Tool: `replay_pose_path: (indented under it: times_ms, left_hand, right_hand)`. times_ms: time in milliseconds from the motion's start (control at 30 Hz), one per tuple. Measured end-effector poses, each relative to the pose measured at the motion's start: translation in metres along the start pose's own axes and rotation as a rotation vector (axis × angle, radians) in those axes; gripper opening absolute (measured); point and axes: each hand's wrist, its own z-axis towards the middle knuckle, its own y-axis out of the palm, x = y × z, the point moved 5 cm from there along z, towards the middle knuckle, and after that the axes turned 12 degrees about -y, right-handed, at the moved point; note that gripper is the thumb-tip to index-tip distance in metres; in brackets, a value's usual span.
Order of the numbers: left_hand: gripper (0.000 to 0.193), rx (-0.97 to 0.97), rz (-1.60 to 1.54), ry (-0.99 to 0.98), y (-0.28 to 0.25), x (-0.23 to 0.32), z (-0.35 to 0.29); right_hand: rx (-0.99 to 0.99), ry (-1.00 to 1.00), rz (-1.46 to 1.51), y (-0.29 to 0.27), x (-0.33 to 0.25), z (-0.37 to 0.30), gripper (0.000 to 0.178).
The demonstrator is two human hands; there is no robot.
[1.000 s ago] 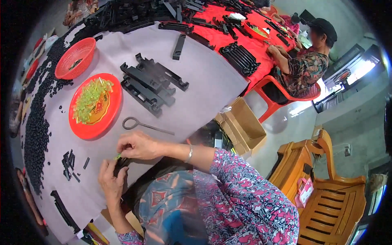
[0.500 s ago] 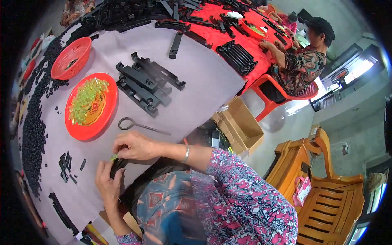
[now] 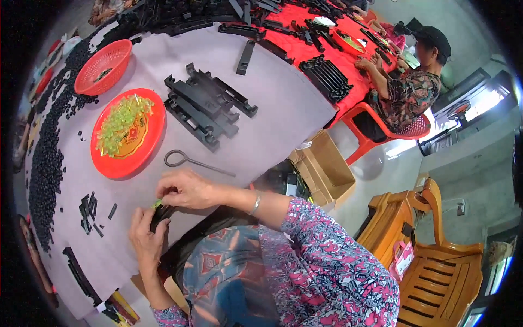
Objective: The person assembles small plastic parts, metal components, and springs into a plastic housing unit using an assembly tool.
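My left hand [image 3: 145, 233] is closed round a black plastic part [image 3: 159, 216] above the near edge of the cloth-covered table. My right hand [image 3: 188, 188] pinches at that part's upper end, where a small green piece [image 3: 157, 204] shows between the two hands. Exactly what the right fingertips grip is hidden. Beyond them lies a thin metal rod with a ring at one end [image 3: 202, 164]. A red plate [image 3: 147, 155] carries many small yellow-green pieces [image 3: 117, 124]. Several long black plastic bars [image 3: 201, 103] lie stacked to the right of the plate.
A red plastic basket [image 3: 106, 66] stands behind the plate. Small black pieces [image 3: 44, 180] spread along the table's left side, with short black strips [image 3: 90, 212] nearer. A cardboard box [image 3: 326, 171] sits on the floor at right. Another person [image 3: 406, 87] works at the red-covered table.
The view has shifted slightly, so the table's things sit a little higher and further right. My hands keep their hold on the black part. The other person's hands have moved a little.
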Motion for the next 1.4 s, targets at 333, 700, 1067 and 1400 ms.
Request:
replay_pose_path:
  times_ms: [333,700,1067,1400]
  left_hand:
    - [0.03,0.018,0.005,0.017,0.001,-0.012,-0.006]
    - [0.038,0.059,-0.045,0.091,0.004,-0.023,0.002]
    - [0.055,0.13,-0.045,0.107,0.0,-0.025,-0.008]
    - [0.045,0.107,0.0,0.089,-0.008,-0.02,-0.004]
  right_hand:
    - [0.005,0.018,-0.076,0.01,0.002,-0.004,0.015]
    - [0.024,0.148,-0.109,-0.002,-0.006,0.005,0.012]
    - [-0.095,0.169,-0.103,0.003,-0.013,0.0,0.008]
    - [-0.186,0.113,-0.255,0.012,-0.025,0.012,0.01]
